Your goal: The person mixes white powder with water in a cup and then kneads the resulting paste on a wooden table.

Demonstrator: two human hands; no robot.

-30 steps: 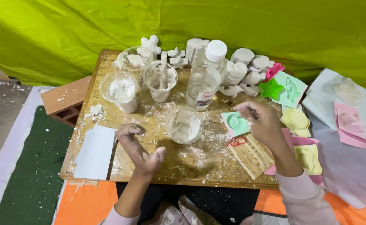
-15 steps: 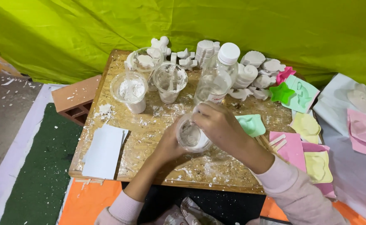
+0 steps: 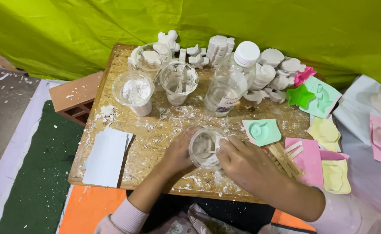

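cup: clear plastic cup (image 3: 206,148) at 6 o'clock on the counter (image 3: 125,108), white mix inside, looks mid-stir
left hand (image 3: 178,151): fingers wrapped round cup wall, steadying it
right hand (image 3: 242,164): fingers pinched narrow on a thin stick in the cup
done: white casts (image 3: 281,71) piled at 1 o'clock
left: teal mould (image 3: 262,131) at 3 o'clock of cup looks unfilled; pour pending, my read

We see a clear plastic bottle with a white cap (image 3: 230,82), white plaster casts (image 3: 277,71) behind it, a green star-shaped mould (image 3: 300,96), and a white paper sheet (image 3: 106,157) left.
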